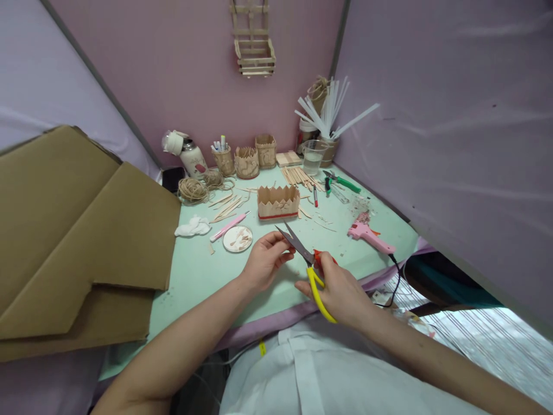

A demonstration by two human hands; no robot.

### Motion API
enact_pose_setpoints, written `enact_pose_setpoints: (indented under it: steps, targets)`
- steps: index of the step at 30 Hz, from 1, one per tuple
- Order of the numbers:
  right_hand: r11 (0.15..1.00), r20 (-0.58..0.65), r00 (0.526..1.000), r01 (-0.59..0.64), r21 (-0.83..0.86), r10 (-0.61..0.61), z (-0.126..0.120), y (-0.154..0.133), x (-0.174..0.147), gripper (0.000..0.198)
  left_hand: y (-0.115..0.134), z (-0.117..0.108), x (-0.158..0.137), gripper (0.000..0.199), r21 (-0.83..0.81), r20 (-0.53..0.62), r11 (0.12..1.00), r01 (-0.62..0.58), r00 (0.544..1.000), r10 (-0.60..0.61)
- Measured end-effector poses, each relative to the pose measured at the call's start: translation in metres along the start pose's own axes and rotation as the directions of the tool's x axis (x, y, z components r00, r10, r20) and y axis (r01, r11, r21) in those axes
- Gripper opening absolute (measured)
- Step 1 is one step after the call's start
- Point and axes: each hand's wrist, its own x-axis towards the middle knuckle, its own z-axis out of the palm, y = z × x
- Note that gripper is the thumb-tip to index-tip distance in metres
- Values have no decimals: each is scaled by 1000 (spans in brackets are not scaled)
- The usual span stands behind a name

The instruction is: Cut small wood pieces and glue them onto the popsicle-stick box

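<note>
In my right hand is a pair of scissors with dark blades and a yellow handle; its blades stand apart and point up and left. An orange-red part shows by my right fingertips. My left hand is closed in a pinch right beside the blades, and whatever its fingertips hold is too small to make out. Just beyond both hands stands a small wooden box with a zigzag top edge and a red line along its base. To the left lie a white dish and a pink craft knife.
Folded cardboard leans at the left. A pink glue gun lies at the right, with green-handled pliers behind it. Twine, craft sticks, a plastic cup and decorated holders stand or lie farther back.
</note>
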Motion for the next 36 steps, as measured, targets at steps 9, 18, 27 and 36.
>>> enact_pose_setpoints:
  steps: [9, 18, 27, 36]
  targets:
    - [1000, -2, 1000, -6, -30, 6, 1, 3, 0, 40, -2, 0, 0, 15, -1, 7, 1000, 14, 1000, -14]
    - [1000, 9, 1000, -8, -28, 9, 0, 4, -1, 43, -2, 0, 0, 14, -2, 8, 1000, 25, 1000, -25]
    - [999, 24, 1000, 15, 32, -16, 4, 5, -2, 25, -1, 1, 1, 17, -2, 4, 998, 64, 998, -64]
    - [999, 47, 999, -25, -24, 26, 1, -2, -4, 30, -2, 0, 1, 18, -18, 31, 996, 85, 996, -85]
